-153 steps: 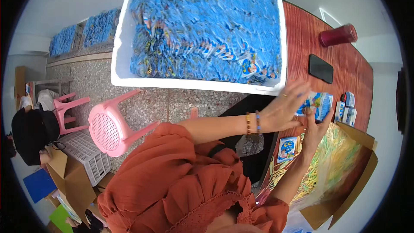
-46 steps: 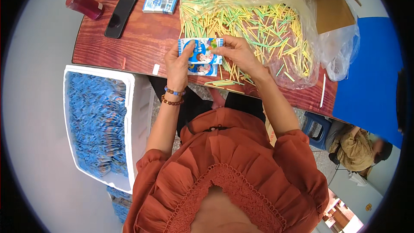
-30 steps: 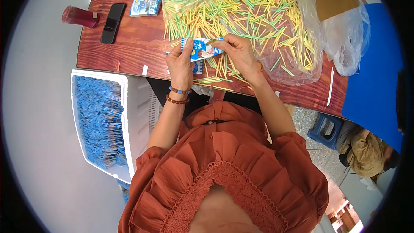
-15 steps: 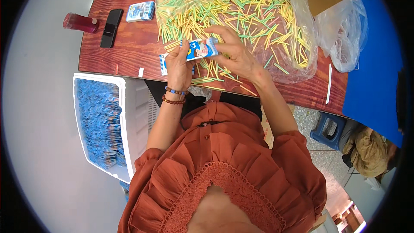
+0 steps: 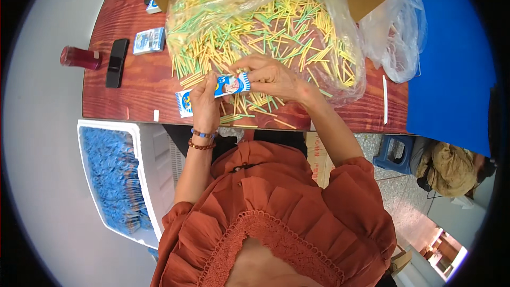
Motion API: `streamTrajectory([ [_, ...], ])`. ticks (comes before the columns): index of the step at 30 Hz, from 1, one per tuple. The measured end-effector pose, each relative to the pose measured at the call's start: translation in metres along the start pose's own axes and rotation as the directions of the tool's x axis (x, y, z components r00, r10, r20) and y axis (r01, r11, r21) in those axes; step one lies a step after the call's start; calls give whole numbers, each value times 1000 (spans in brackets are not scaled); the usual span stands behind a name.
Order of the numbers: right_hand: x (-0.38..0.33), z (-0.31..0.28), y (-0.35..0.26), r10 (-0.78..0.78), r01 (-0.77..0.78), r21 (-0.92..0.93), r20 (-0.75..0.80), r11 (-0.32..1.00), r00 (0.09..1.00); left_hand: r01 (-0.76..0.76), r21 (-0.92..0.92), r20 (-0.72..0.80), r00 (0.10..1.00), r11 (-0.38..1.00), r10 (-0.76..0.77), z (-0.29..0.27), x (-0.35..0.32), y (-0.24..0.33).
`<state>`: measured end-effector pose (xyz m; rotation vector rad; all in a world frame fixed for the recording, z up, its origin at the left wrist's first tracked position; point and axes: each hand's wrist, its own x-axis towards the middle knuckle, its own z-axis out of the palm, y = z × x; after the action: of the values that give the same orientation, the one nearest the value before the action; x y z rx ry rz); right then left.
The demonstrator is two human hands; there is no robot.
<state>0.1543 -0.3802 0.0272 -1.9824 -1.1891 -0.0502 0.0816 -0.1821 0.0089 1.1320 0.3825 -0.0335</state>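
Note:
My left hand point(image 5: 206, 101) pinches a small blue and white packet point(image 5: 231, 85) above the table's near edge, its thumb on top. Beyond the palm, on the left, sticks out a second blue and white packet end point(image 5: 184, 104); whether it is a separate packet is hard to tell. My right hand point(image 5: 276, 79) grips the crimped right end of the upper packet between thumb and fingers, its index finger curved above. Close under both hands lie many thin yellow and green sticks point(image 5: 212, 48), some loose on the table, most in or on a large clear plastic bag point(image 5: 350, 82).
A black phone point(image 5: 116, 64), a red-capped bottle point(image 5: 81, 58) and a blue-white pack point(image 5: 149, 41) lie at the left of the wooden table point(image 5: 122, 103). Below, a white foam box point(image 5: 142, 180) holds many blue packets. Crumpled clear bags point(image 5: 396, 42) and a blue sheet point(image 5: 446, 69) are right.
The view has shifted, so the table sits lower and farther left. Both hands keep their hold on the packet, with little visible movement against the table.

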Motion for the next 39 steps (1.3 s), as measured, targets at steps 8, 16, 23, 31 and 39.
streamTrajectory([
  [8,11,-81,102,704,-777,80,-489,624,515,-73,-148,-52,996,986,66,-13,4,1],
  [16,56,-73,137,772,-866,-395,-428,307,469,-70,-149,-93,994,986,57,-25,-1,-2],
  [23,12,-81,168,741,-826,-333,-372,455,559,-45,-161,-89,996,986,31,-21,2,-1],
  [31,-9,-103,106,856,-825,282,22,490,517,-20,-168,-69,998,986,9,-20,0,-4],
  [39,-14,-87,77,775,-739,531,220,414,593,17,-243,47,999,970,-6,-16,11,-2],
])
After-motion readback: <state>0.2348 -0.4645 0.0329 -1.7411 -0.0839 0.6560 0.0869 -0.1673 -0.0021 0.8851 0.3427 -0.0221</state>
